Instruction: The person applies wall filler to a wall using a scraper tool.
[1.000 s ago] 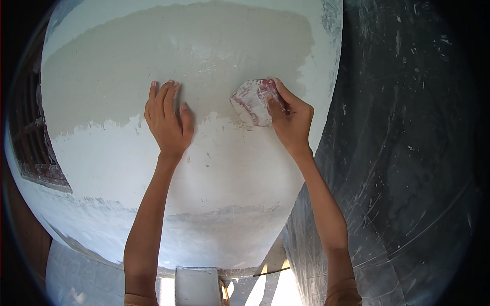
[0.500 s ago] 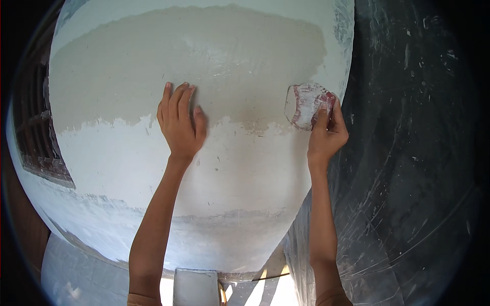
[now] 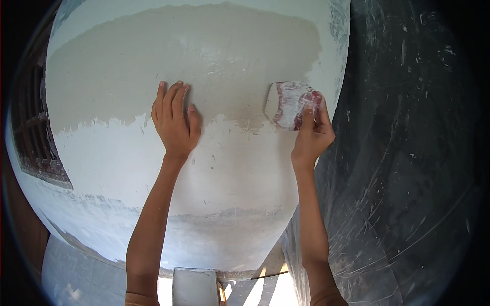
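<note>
My left hand (image 3: 175, 122) lies on the plastered wall (image 3: 235, 173), fingers stretched out and slightly apart, thumb to the right. It holds nothing. My right hand (image 3: 313, 137) grips a flat putty spreader (image 3: 289, 102) by its right edge, thumb on the near face. White filler and reddish patches cover the spreader. Its left part is over the lower right of a grey-beige coat of filler (image 3: 153, 56); whether its edge touches the wall I cannot tell. Below my hands the coat ends in a ragged line, with lighter wall beneath.
Dark plastic sheeting (image 3: 398, 153), spotted with white, hangs beyond the wall's right edge. A brown slatted window or vent (image 3: 38, 127) is set at the left. Low down, between my forearms, stands a pale rectangular board or box (image 3: 194, 288).
My right hand has moved left with the spreader, away from the wall's right edge. The left hand stays in nearly the same spot on the wall; the view has shifted slightly.
</note>
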The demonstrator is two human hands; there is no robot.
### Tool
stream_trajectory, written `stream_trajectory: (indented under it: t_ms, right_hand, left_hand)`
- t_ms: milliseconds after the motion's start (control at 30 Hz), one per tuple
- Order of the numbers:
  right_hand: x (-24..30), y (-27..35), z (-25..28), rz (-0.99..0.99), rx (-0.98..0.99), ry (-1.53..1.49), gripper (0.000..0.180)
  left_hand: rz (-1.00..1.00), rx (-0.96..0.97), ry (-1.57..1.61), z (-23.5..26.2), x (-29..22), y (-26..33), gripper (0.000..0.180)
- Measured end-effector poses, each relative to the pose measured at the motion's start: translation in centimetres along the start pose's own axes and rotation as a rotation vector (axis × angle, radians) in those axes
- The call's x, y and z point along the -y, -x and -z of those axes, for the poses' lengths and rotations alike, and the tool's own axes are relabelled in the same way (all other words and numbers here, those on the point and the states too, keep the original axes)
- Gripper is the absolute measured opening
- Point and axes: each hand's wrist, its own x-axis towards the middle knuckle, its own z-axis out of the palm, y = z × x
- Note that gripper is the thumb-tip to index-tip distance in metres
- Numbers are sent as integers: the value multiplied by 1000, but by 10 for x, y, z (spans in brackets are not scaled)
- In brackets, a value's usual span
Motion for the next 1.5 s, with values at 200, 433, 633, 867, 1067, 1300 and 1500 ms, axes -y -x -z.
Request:
stream_trajectory:
  t_ms: [200,433,633,867,1067,1300,1500]
  right_hand:
    - [-10,4,3,-130,35,199,38]
    - [13,3,-6,-112,18,-32,38]
    - [-7,2,-10,-154,27,149,36]
    - [6,-13,20,-80,-160,-41,39]
    - [-9,38,-28,-107,172,41,40]
    - [-7,-10,22,-92,-177,1,38]
    - [1,14,-19,-29,177,7,40]
  left_hand:
    - [-8,3,-10,4,6,0,40]
    - [1,-14,-11,0,0,-2,40]
    - [0,-34,-55,1,7,0,40]
    - [-16,-24,-38,1,1,-2,40]
    - [-14,-20,-49,0,3,-1,38]
    - [1,-41,-85,1,3,0,39]
    - [4,-29,-80,-1,2,0,38]
